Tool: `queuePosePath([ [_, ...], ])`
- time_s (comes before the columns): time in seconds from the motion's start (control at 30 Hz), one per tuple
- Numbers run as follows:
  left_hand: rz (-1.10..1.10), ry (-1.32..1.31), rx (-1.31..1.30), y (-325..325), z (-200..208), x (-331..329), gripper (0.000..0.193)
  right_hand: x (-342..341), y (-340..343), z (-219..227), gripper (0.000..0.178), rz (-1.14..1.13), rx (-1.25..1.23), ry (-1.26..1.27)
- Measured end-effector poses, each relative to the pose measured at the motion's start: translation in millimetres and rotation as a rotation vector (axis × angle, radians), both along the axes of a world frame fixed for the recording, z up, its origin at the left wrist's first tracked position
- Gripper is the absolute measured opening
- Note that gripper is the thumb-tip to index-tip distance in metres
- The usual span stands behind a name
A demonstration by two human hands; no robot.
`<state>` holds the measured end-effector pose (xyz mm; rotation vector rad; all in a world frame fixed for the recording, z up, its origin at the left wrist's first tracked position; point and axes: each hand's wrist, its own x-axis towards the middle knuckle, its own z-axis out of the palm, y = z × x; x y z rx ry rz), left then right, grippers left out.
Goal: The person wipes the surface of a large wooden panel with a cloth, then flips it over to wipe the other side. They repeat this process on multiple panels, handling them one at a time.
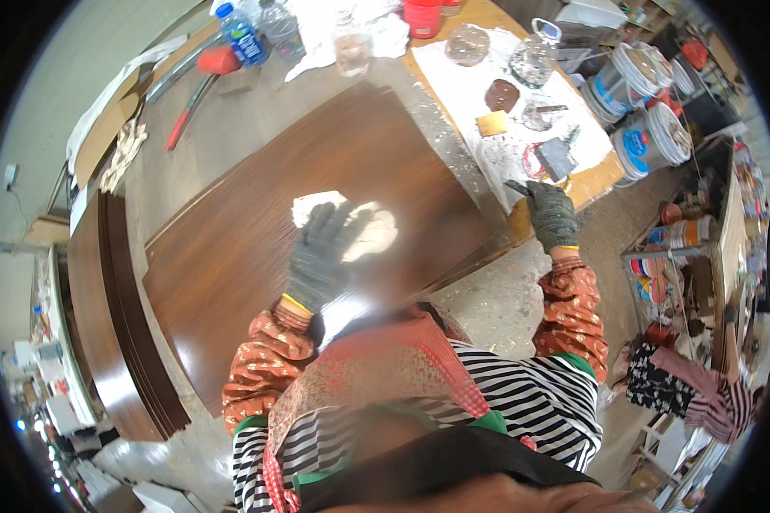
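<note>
My left hand (316,256), in a dark grey glove, lies with its fingers stretched out over a white cloth (373,232). The cloth is on a glossy brown wood-grain panel (257,231) and shows on both sides of the fingers. My right hand (552,215), gloved alike, is at the near edge of a yellowish wooden table (603,175), its fingers curled. A thin dark tip juts left from it; I cannot tell what it is. Near that hand lie a dark flat block (556,160) and a yellow sponge (492,124) on a white sheet (582,137).
A stack of brown panels (115,308) stands at left. A red-headed mallet (218,61), a blue-labelled bottle (241,36) and a clear jar (352,53) are at the far side. Paint buckets (654,141) stand at right, with another person (693,389) beyond.
</note>
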<state>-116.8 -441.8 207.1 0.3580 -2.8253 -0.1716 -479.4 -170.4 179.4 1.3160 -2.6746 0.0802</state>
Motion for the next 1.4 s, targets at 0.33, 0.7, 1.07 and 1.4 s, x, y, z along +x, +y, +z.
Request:
queuePosePath([
  [0.33, 1.235, 0.181, 0.088, -79, 1, 262, 0.049, 40, 28, 25, 0.039, 0.177, -0.076, -0.217],
  [0.7, 1.221, 0.14, -0.038, -86, -16, 260, 0.055, 14, 71, -44, 0.038, 0.183, -0.024, 0.046],
  [1.07, 1.418, 0.119, 0.1, -87, -8, 294, 0.057, 33, -50, 53, 0.018, 0.284, -0.503, -0.289],
  [1.4, 1.452, 0.126, 0.039, -84, -12, 292, 0.059, 38, -311, 14, 0.016, 0.376, -0.206, 0.114],
])
